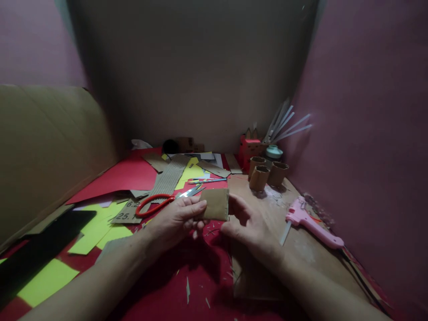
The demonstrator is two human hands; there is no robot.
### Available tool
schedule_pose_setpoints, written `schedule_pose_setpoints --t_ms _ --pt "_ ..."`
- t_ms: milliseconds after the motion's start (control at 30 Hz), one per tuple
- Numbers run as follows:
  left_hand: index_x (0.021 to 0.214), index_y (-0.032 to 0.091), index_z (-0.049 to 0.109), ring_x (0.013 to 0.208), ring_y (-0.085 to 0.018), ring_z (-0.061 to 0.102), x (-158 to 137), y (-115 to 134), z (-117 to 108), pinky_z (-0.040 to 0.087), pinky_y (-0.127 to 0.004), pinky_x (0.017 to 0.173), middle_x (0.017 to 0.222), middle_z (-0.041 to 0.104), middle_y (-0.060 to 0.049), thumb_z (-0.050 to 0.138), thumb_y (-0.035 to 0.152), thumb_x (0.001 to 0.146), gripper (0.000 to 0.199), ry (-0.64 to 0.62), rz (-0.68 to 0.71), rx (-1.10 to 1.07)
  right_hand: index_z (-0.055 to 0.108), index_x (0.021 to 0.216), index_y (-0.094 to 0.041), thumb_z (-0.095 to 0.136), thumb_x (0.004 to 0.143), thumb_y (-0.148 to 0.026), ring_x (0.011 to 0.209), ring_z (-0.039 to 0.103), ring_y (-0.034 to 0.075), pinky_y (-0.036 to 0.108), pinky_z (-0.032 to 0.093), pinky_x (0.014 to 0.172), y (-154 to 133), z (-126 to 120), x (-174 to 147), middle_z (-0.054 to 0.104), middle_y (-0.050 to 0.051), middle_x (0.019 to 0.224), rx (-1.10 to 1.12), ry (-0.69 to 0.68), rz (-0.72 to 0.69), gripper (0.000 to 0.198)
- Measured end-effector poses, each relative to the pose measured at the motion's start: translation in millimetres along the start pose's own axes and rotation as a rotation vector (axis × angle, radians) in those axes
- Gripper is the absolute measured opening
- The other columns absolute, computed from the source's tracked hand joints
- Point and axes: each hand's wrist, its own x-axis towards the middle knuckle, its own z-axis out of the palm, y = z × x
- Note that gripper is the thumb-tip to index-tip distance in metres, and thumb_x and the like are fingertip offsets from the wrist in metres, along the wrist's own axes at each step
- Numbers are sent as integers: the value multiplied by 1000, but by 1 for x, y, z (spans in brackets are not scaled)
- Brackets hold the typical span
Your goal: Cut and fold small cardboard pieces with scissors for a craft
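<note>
A small rectangular piece of brown cardboard (216, 205) is held up over the red tabletop. My left hand (187, 214) pinches its left side, thumb on the front face and fingers underneath. At the right edge, my right hand (250, 227) curls its fingers against the cardboard, their tips partly hidden behind it. The right thumb sits just below the lower corner. Beside my left hand lie red-handled scissors (155, 204), blades pointing toward the cardboard.
Three cardboard tubes (260, 179) stand on a cardboard sheet (301, 254) at right, near a pink glue gun (314, 227). Glue sticks (287, 122) rise behind them. Yellow paper (96, 225), a black flat object (50, 254), a pencil (207, 180) and cardboard scraps cover the left and back.
</note>
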Motion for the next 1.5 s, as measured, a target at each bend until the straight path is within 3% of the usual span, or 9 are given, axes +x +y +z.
schedule_pose_setpoints --t_ms 67,167,333,433,533,733,900,1200,1500 --pt "84 14 67 50 -9 53 1 -7 4 43 -18 45 62 60 -1 76 37 74 28 -26 -3 -71 59 122 -27 78 71 -29 107 55 23 37 43 95 0 5 -3 60 5 113 -141 -12 -58 55" --pt "86 13 68 59 -12 58 1 -17 12 45 -21 53 72 65 -5 75 36 75 26 -72 8 -105 60 118 -25 65 83 -36 97 58 21 33 48 84 7 9 -4 59 6 112 -161 26 -42 37" --pt "93 15 69 54 -10 53 -7 -11 19 41 -22 51 74 65 -3 74 33 75 27 32 -22 181 65 102 -20 51 91 -37 88 58 20 32 47 79 11 4 -2 62 5 95 -206 101 -48 25" --pt "103 20 66 69 -14 57 -13 4 20 47 -26 65 84 64 -1 77 29 70 35 198 170 288 68 96 -19 49 91 -31 86 58 20 33 45 80 6 0 -2 63 3 88 -284 -4 -50 23" --pt "95 21 70 79 -17 59 -18 11 19 47 -28 73 83 65 -1 76 26 69 26 193 269 380 70 98 -21 49 90 -22 82 59 18 32 46 78 2 1 -5 65 2 86 -307 -149 5 23" --pt "68 19 70 71 -16 56 -21 10 20 44 -26 66 72 62 0 73 24 70 6 165 302 468 73 98 -25 59 87 -35 83 62 19 33 48 78 3 4 -7 70 1 87 -190 -118 59 21" --pt "69 19 67 68 -16 56 -22 10 23 44 -26 62 70 62 0 72 27 71 10 215 212 412 73 101 -26 61 86 -37 85 62 18 33 46 80 5 3 -5 70 1 90 -130 -52 89 22" --pt "67 17 58 40 -7 41 -14 -4 15 27 -19 40 48 50 5 78 39 68 29 182 -75 168 73 90 -16 64 83 -38 59 59 11 22 44 59 6 3 0 69 2 70 244 -18 320 25" --pt "67 15 57 39 -6 45 0 -7 7 28 -18 39 53 59 1 78 35 68 30 181 24 31 71 78 -14 66 78 -42 54 64 17 30 51 57 12 -3 2 68 7 60 268 -79 411 28"
